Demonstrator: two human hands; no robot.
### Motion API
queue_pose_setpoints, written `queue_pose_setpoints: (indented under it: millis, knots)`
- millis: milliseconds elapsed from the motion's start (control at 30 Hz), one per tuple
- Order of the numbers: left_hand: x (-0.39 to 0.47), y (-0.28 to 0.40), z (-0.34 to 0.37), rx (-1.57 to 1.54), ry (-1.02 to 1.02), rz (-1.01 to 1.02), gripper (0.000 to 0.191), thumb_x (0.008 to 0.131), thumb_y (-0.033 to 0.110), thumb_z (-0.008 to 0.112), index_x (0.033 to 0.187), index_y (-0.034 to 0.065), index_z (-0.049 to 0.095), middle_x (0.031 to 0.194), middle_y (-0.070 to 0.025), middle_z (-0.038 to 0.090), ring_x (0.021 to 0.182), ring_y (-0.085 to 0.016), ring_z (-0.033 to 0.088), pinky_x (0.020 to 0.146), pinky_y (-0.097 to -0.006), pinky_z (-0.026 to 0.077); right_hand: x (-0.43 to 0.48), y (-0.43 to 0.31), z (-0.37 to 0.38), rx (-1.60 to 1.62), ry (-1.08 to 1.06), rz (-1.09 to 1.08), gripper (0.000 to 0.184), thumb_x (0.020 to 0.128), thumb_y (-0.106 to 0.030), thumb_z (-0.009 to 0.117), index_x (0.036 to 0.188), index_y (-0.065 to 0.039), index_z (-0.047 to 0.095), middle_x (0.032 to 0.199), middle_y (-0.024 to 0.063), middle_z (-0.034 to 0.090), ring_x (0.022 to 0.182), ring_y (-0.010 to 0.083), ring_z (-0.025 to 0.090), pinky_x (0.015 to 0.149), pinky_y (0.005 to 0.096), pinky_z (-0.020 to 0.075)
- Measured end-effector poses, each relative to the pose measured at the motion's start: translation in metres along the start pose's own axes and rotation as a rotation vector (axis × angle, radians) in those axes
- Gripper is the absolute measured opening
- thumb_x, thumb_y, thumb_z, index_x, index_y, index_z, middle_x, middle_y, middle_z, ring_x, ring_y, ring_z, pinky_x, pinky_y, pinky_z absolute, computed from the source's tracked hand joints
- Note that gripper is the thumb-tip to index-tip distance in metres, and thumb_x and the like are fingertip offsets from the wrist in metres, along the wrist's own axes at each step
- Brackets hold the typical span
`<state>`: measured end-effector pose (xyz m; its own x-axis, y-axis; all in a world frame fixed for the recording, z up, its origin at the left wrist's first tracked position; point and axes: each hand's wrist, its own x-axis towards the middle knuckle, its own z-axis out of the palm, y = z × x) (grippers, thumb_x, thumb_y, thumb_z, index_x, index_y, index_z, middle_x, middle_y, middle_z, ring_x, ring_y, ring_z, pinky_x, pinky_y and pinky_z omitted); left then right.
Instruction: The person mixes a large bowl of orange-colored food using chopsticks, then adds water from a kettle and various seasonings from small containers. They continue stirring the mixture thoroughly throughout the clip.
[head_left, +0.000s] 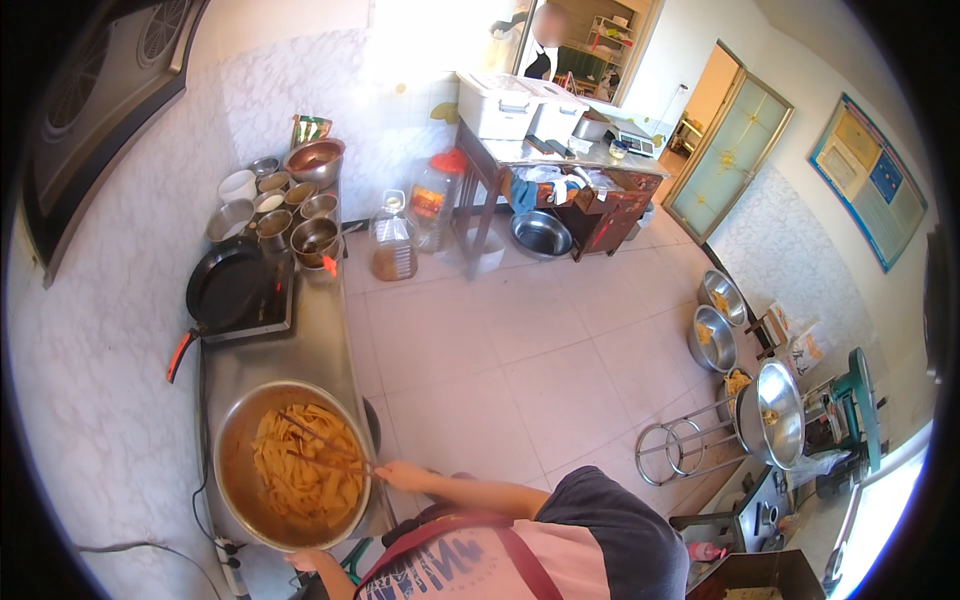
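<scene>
A large steel bowl (236, 457) stands on the near end of the steel counter (324, 330). Inside it lie broad, yellowish-brown food strips (319, 491), perhaps tofu skin or wide noodles, heaped toward the right side. My right hand (399, 475) grips a pair of long brown chopsticks (330, 465) just beyond the bowl's right rim. The chopsticks are spread apart, their far ends among the strips. At the bowl's near rim is my left hand (306, 559), holding the edge; its fingers are partly hidden.
A black frying pan (229, 283) rests on an induction cooker (281, 307), its handle overhanging the counter. Several seasoning bowls (274, 225) crowd the far end. A power strip (231, 570) and cable lie beside the bowl. Steel bowls (712, 339) line the right wall; a person (544, 52) stands beyond the window.
</scene>
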<state>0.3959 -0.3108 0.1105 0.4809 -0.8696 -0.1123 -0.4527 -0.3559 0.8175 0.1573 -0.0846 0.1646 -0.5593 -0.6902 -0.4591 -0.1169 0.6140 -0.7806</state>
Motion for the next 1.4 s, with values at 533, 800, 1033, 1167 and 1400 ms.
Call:
queue_pose_setpoints:
  millis: [533,800,1033,1167,1400]
  knots:
    - [0.001,0.001,0.003,-0.233,0.01,-0.23,0.06,0.096,0.04,0.039,0.103,-0.0167,0.057,0.098,-0.0303,0.061,0.087,-0.042,0.06,0.075,-0.0481,0.048,-0.003,-0.003,-0.005,-0.019,0.021,-0.049,0.049,0.093,-0.044,0.036,0.096,-0.005,0.065,0.09,0.0231,0.064,0.088,0.0398,0.061,0.078,0.0456,0.0459]
    - [-0.02,0.0,-0.018,-0.595,-0.176,-0.368,0.057,0.097,0.042,0.035,0.11,-0.0094,0.055,0.11,-0.0205,0.059,0.093,-0.034,0.06,0.076,-0.0433,0.053,-0.014,-0.061,-0.07,-0.285,0.025,0.026,0.047,0.091,-0.04,0.042,0.087,0.0,0.067,0.085,0.027,0.063,0.085,0.0428,0.061,0.074,0.0486,0.0487]
    - [-0.096,0.066,-0.059,-0.696,-0.416,-0.41,0.049,0.096,0.043,0.037,0.129,0.0069,0.045,0.128,-0.0159,0.05,0.108,-0.029,0.056,0.079,-0.0396,0.053,0.019,-0.127,-0.152,-0.976,0.108,-0.202,0.023,0.084,-0.025,0.054,0.092,-0.008,0.068,0.088,0.0151,0.065,0.085,0.033,0.063,0.067,0.0428,0.049]
    - [-0.061,0.076,-0.056,-0.637,-0.378,-0.225,0.049,0.097,0.038,0.038,0.129,0.0016,0.045,0.127,-0.0161,0.051,0.106,-0.029,0.056,0.083,-0.0366,0.051,0.059,-0.164,-0.162,-1.12,0.112,-0.192,0.018,0.082,-0.021,0.054,0.09,-0.012,0.068,0.092,0.0124,0.064,0.088,0.0303,0.06,0.067,0.0409,0.0475]
    - [-0.049,0.159,-0.089,-0.538,-0.492,0.218,0.047,0.099,0.033,0.038,0.119,-0.0075,0.053,0.11,-0.0156,0.06,0.095,-0.023,0.056,0.085,-0.0321,0.044,0.074,-0.126,-0.06,-0.829,-0.234,-0.148,0.033,0.086,-0.03,0.052,0.086,0.0,0.067,0.091,0.0208,0.066,0.092,0.0348,0.063,0.077,0.0476,0.0498]
